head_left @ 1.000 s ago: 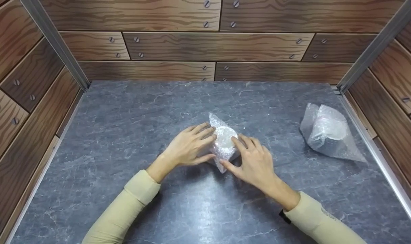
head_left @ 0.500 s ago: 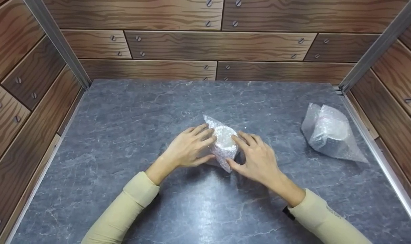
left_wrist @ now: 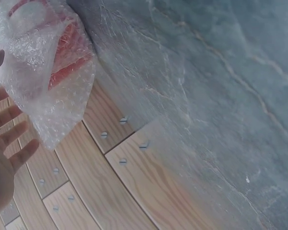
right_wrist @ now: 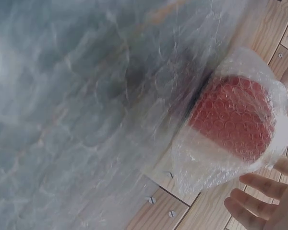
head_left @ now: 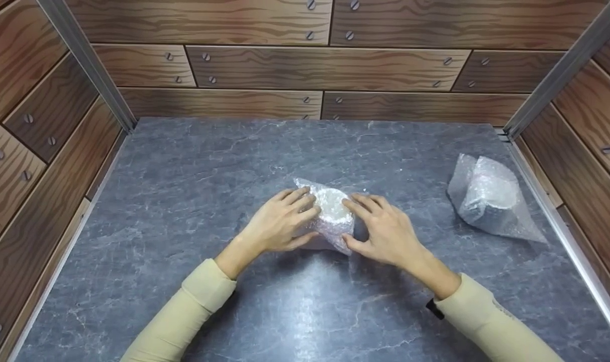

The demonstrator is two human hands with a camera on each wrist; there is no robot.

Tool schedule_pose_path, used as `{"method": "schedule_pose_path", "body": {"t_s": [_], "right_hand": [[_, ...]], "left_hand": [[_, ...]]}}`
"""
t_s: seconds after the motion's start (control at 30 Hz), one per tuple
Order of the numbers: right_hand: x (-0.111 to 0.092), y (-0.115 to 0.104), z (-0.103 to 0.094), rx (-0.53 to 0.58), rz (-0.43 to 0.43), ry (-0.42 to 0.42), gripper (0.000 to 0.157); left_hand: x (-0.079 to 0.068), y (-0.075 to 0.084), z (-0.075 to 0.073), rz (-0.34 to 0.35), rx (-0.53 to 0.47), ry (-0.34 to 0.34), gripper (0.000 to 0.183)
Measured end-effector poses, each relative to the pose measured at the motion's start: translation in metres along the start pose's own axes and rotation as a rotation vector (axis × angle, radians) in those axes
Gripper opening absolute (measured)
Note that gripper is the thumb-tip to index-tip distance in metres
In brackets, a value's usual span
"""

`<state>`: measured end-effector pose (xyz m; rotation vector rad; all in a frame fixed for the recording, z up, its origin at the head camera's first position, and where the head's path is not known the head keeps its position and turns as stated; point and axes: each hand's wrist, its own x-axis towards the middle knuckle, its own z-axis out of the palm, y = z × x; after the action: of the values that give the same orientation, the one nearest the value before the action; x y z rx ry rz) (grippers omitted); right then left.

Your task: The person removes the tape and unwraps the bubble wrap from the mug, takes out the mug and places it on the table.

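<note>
A bubble-wrapped bundle stands on the table between both hands, its round pale top facing up. Something red shows through the wrap in the right wrist view, and red also shows in the left wrist view's bundle. The left hand touches the bundle's left side with fingers spread and thumb near the front. On the other side the right hand has fingertips at the top's right edge and its thumb against the wrap's front corner. Both hands' fingers look fairly straight in the wrist views.
A second bubble-wrapped bundle lies at the right of the grey marbled table, close to the metal edge rail. Wood-patterned panels stand behind the table and along both sides.
The bundle has turned counterclockwise as seen from above: its far wrap corner swung left, its near corner right. The right hand shifted slightly right and nearer; the left stays almost in place.
</note>
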<state>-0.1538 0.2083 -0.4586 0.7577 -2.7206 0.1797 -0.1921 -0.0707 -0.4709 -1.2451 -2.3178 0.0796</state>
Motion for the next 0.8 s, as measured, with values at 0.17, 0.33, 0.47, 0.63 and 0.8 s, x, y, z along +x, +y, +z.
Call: {"method": "schedule_pose_path", "body": {"t_s": [0.17,0.33,0.47,0.63,0.8], "right_hand": [[0.001,0.003,-0.001,0.007,-0.022,-0.01,0.073],[0.003,0.006,-0.002,0.014,-0.035,-0.012,0.072],[0.003,0.007,-0.001,0.025,-0.036,-0.013,0.071],[0.003,0.009,-0.001,0.039,-0.038,-0.006,0.071],[0.004,0.011,-0.001,0.061,-0.03,-0.02,0.07]], "left_hand": [[-0.002,0.002,0.001,0.004,0.007,0.012,0.047],[-0.003,0.004,0.0,0.006,0.012,0.017,0.047],[-0.003,0.004,-0.001,0.011,0.017,0.028,0.048],[-0.004,0.006,-0.001,0.007,0.029,0.035,0.047],[-0.005,0.009,-0.002,0.002,0.046,0.036,0.046]]}}
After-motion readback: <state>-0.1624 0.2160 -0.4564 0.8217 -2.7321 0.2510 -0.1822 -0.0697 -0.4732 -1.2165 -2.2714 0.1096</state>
